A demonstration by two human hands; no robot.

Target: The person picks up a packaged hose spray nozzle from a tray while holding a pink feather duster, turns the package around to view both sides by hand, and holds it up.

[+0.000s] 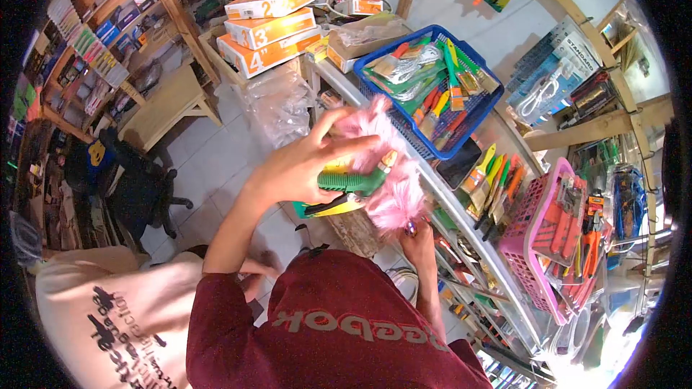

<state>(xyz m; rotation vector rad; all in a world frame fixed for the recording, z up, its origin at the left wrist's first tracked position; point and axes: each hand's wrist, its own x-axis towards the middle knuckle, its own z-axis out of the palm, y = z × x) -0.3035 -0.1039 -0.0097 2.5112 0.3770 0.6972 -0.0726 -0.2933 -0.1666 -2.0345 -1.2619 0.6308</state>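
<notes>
In the head view, my left hand (310,162) is closed around a green gun-shaped tool (353,183) with a ridged handle and a pale tip, backed by a yellow card (339,207). A pink fluffy duster (396,198) lies against the tool's tip and extends up past my left fingers. My right hand (419,246) is lower right, closed at the duster's lower end, where a small dark, shiny piece shows. The fluff hides part of the left fingers and of the tool.
A blue basket (461,150) of paintbrushes stands on the counter. A pink basket (530,270) of tools is at right. Orange-and-white boxes (270,29) are stacked at the back. A person in a pale shirt (122,310) is at lower left, near a black chair (140,184).
</notes>
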